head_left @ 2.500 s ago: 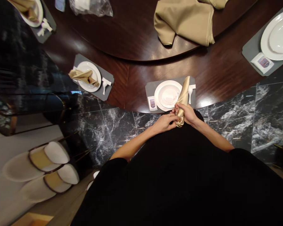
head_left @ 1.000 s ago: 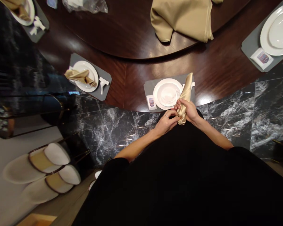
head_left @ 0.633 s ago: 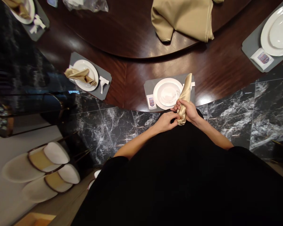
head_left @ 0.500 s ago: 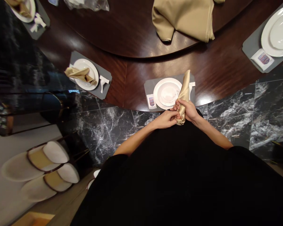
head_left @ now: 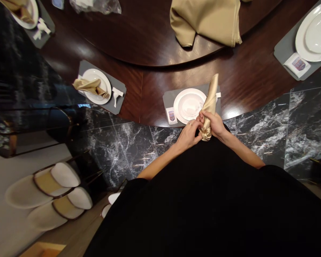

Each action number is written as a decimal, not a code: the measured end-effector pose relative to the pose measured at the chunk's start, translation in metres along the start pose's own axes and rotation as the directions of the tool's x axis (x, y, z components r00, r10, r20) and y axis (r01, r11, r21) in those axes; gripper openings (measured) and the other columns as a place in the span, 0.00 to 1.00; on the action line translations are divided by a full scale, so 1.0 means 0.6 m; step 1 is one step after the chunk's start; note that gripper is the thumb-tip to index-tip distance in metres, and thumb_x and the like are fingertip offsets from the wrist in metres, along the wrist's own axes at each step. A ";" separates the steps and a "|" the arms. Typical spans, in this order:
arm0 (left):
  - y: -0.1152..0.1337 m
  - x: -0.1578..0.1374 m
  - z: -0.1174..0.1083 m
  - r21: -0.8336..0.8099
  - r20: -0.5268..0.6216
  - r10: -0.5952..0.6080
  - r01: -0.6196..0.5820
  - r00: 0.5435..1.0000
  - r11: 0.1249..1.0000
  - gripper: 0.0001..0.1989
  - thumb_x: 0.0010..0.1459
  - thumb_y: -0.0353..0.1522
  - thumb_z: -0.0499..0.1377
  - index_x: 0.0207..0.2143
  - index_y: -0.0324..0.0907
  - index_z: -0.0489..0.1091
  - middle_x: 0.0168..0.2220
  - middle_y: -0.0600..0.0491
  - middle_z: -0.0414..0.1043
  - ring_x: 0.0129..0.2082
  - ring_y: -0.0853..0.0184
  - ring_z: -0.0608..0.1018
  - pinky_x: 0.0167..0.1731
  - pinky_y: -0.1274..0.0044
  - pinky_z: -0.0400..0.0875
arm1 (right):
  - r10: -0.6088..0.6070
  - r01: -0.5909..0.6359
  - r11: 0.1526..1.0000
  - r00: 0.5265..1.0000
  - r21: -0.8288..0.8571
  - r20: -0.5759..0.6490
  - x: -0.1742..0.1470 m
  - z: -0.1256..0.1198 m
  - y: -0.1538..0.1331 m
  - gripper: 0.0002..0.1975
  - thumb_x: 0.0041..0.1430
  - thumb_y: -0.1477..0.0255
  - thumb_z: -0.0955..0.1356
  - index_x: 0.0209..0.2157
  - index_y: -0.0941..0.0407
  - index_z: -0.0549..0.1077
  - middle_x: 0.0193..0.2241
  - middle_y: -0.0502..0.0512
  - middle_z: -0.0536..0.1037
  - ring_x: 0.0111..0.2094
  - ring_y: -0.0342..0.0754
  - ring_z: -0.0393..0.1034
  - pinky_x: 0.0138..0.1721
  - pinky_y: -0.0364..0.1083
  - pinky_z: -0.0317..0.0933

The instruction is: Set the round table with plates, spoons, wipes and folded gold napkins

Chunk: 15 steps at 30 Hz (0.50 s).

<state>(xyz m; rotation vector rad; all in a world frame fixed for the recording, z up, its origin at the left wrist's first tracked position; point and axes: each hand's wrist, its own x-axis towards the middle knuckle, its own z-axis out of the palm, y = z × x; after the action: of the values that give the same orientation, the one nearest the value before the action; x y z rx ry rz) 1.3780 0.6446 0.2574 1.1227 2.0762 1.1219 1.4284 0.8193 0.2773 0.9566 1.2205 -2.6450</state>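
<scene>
A gold cloth napkin [head_left: 210, 98], rolled into a long bundle, stands between my hands over the table's front edge. My right hand [head_left: 215, 124] is closed round its middle. My left hand [head_left: 188, 135] pinches the gathered lower end, from the left side. Just beyond them, a white plate [head_left: 178, 113] with a smaller dish [head_left: 189, 106] on it rests on a grey placemat [head_left: 171, 95]. A printed white packet [head_left: 172, 116] lies at the plate's left. The napkin partly covers a white spoon rest [head_left: 218, 95] on the right.
Folded gold cloth [head_left: 211, 21] lies on the raised turntable [head_left: 139, 43]. Place settings stand left and right, one with a folded napkin [head_left: 92, 87] on its plate [head_left: 107, 80]. Clear plastic [head_left: 104, 6] is at the back. Pale chairs [head_left: 66, 175] stand at lower left.
My left hand has turned and shifted upward along the napkin's lower end. The napkin's top leans slightly further right and away. My right hand keeps its hold.
</scene>
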 end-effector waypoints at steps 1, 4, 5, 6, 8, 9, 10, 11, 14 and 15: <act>-0.006 0.000 0.012 -0.064 -0.077 -0.045 0.040 0.996 0.997 0.15 0.71 0.30 0.63 0.57 0.46 0.69 0.54 0.45 0.76 0.52 0.59 0.81 0.53 0.68 0.80 | -0.031 0.030 0.999 0.999 -0.035 -0.029 0.001 0.001 0.001 0.27 0.60 0.44 0.78 0.32 0.51 0.69 0.26 0.48 0.71 0.31 0.47 0.72 0.34 0.46 0.73; -0.029 0.008 0.050 -0.342 -0.188 -0.187 0.114 0.964 0.933 0.23 0.75 0.38 0.61 0.68 0.51 0.59 0.66 0.41 0.70 0.59 0.57 0.80 0.55 0.65 0.81 | -0.169 0.149 0.977 0.978 -0.155 -0.121 0.009 0.002 0.006 0.27 0.63 0.42 0.76 0.35 0.51 0.71 0.29 0.50 0.75 0.36 0.50 0.77 0.41 0.48 0.76; -0.036 0.012 0.060 -0.431 -0.174 -0.212 0.120 0.962 0.895 0.27 0.76 0.41 0.61 0.71 0.53 0.56 0.69 0.41 0.68 0.61 0.56 0.80 0.57 0.63 0.81 | -0.220 0.190 0.962 0.965 -0.195 -0.144 0.013 0.002 0.007 0.27 0.63 0.41 0.75 0.36 0.51 0.71 0.30 0.51 0.76 0.38 0.51 0.78 0.43 0.49 0.77; -0.042 0.017 0.068 -0.501 -0.143 -0.222 0.122 0.965 0.857 0.30 0.76 0.44 0.61 0.73 0.55 0.53 0.70 0.41 0.68 0.63 0.54 0.80 0.59 0.61 0.80 | -0.274 0.234 0.945 0.949 -0.230 -0.159 0.016 0.001 0.009 0.28 0.64 0.40 0.74 0.37 0.51 0.72 0.31 0.52 0.78 0.40 0.52 0.79 0.46 0.51 0.77; -0.049 0.028 0.076 -0.573 -0.063 -0.206 0.133 0.976 0.808 0.38 0.73 0.50 0.65 0.76 0.54 0.51 0.71 0.41 0.69 0.67 0.51 0.79 0.63 0.59 0.78 | -0.373 0.317 0.903 0.913 -0.289 -0.167 0.023 0.001 0.009 0.28 0.65 0.40 0.74 0.38 0.51 0.73 0.33 0.53 0.80 0.41 0.53 0.80 0.52 0.54 0.78; -0.050 0.034 0.076 -0.578 -0.026 -0.193 0.142 0.981 0.804 0.41 0.71 0.51 0.67 0.76 0.53 0.52 0.70 0.41 0.71 0.68 0.50 0.78 0.64 0.59 0.78 | -0.410 0.347 0.881 0.899 -0.322 -0.155 0.025 0.001 0.006 0.28 0.65 0.40 0.74 0.39 0.51 0.73 0.34 0.54 0.81 0.41 0.54 0.81 0.53 0.55 0.78; -0.051 0.039 0.074 -0.569 0.005 -0.181 0.152 0.983 0.808 0.43 0.69 0.52 0.69 0.76 0.50 0.55 0.69 0.41 0.72 0.69 0.49 0.78 0.65 0.59 0.77 | -0.432 0.363 0.858 0.893 -0.364 -0.128 0.026 0.000 0.002 0.28 0.65 0.39 0.74 0.39 0.51 0.74 0.35 0.55 0.82 0.41 0.55 0.81 0.54 0.56 0.78; -0.051 0.044 0.070 -0.551 0.031 -0.176 0.164 0.984 0.818 0.43 0.67 0.52 0.70 0.75 0.48 0.58 0.67 0.41 0.75 0.68 0.48 0.79 0.65 0.59 0.77 | -0.437 0.366 0.834 0.895 -0.413 -0.090 0.027 -0.001 -0.004 0.29 0.63 0.39 0.75 0.40 0.51 0.75 0.36 0.56 0.82 0.42 0.55 0.81 0.54 0.57 0.78; -0.056 0.060 0.053 -0.482 0.085 -0.187 0.205 0.979 0.852 0.35 0.63 0.46 0.73 0.67 0.41 0.71 0.58 0.41 0.82 0.59 0.47 0.84 0.60 0.59 0.81 | -0.402 0.355 0.752 0.915 -0.555 0.041 0.031 -0.004 -0.028 0.32 0.57 0.37 0.79 0.42 0.52 0.78 0.38 0.57 0.84 0.43 0.58 0.81 0.53 0.60 0.79; -0.059 0.064 0.048 -0.460 0.101 -0.194 0.219 0.976 0.861 0.31 0.63 0.44 0.73 0.63 0.40 0.73 0.54 0.42 0.83 0.55 0.48 0.85 0.58 0.59 0.82 | -0.401 0.364 0.734 0.914 -0.573 0.067 0.034 -0.005 -0.037 0.33 0.56 0.37 0.79 0.43 0.52 0.78 0.38 0.57 0.84 0.43 0.58 0.82 0.52 0.60 0.79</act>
<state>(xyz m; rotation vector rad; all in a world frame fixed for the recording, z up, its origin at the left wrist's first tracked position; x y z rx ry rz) 1.3645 0.6785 0.2097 0.6663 1.7009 1.3710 1.4065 0.8404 0.2786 0.7295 2.2718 -2.2244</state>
